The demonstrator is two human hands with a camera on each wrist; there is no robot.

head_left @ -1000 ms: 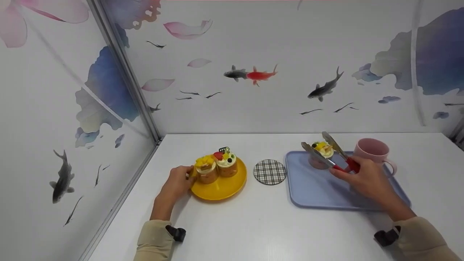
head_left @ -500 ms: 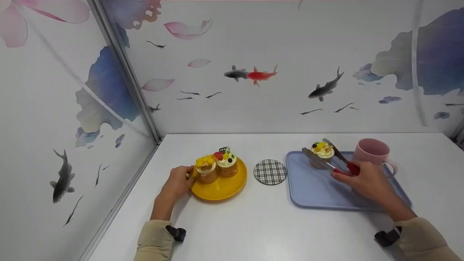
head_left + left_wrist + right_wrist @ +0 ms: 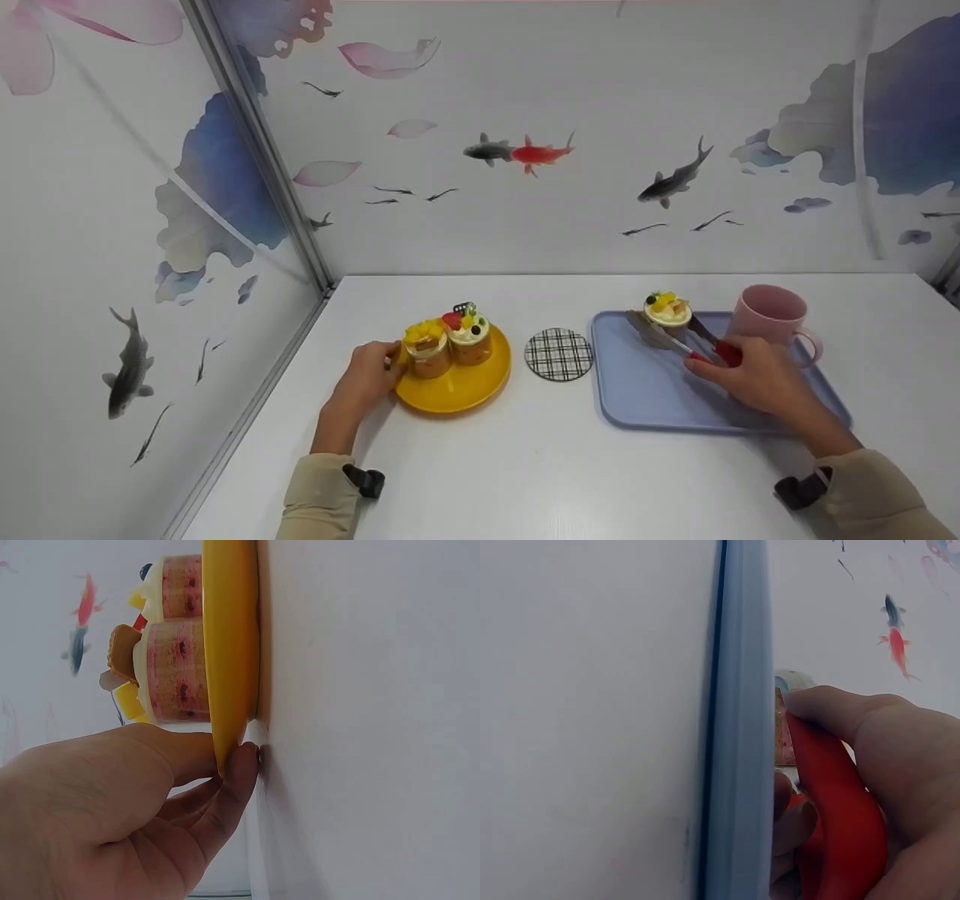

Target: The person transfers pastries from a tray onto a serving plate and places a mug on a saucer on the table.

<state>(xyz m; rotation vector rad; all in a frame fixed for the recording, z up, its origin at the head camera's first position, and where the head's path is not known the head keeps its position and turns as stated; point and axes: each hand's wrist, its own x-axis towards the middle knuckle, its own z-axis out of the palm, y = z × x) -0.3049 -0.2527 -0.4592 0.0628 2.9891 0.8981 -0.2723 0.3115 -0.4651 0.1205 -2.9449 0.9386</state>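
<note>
In the head view my left hand (image 3: 370,377) pinches the left rim of a yellow plate (image 3: 457,394), thumb above and fingers below in the left wrist view. Two dessert cups, one topped with mango (image 3: 427,356) and one with strawberry and cream (image 3: 469,341), stand on that plate. My right hand (image 3: 761,379) grips the red handles of metal tongs (image 3: 679,341). The tong arms straddle a third dessert cup (image 3: 667,313), cream and fruit on top, at the back left of the blue tray (image 3: 660,401). Whether they touch its sides I cannot tell.
A pink mug (image 3: 766,311) stands at the tray's back right, just behind my right hand. Between plate and tray lies a round checked coaster (image 3: 559,355). A patterned white wall (image 3: 525,232) rises behind the table.
The tongs have gone down from over the third cup's top to around its sides, and their arms have drawn slightly closer. My left hand and the plate have stayed put.
</note>
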